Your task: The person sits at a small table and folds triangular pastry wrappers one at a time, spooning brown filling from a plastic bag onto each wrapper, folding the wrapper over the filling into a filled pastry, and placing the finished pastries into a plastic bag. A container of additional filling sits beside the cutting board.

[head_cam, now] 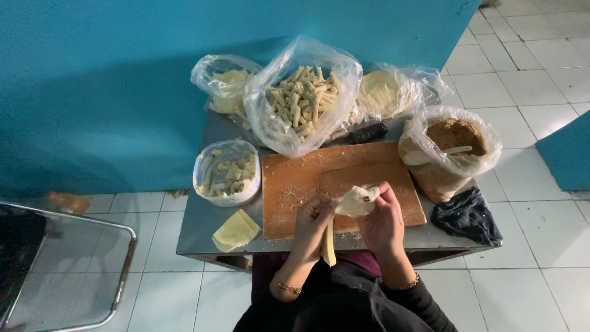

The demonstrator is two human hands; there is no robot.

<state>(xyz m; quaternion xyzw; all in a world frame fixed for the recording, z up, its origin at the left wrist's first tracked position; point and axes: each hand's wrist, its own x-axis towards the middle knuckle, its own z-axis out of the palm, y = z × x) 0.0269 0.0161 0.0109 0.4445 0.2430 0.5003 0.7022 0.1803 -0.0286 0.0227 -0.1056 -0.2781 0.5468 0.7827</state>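
Observation:
Both my hands hold a pale dough wrapper (355, 201) over the near edge of a wooden cutting board (332, 172). My left hand (311, 222) pinches its left side, and a strip of dough (329, 246) hangs down from it. My right hand (382, 220) cups the wrapper from the right. Flour or crumbs dust the board.
On the small metal table (203, 215) stand a plastic tub of pale paste (227, 172), a folded wrapper stack (235, 230), a bag of rolled sticks (301, 101), two bags of wrappers (384, 92), a bag of brown filling with a spoon (448, 144), and a dark cloth (467, 215). A metal chair frame (123, 258) stands at the left.

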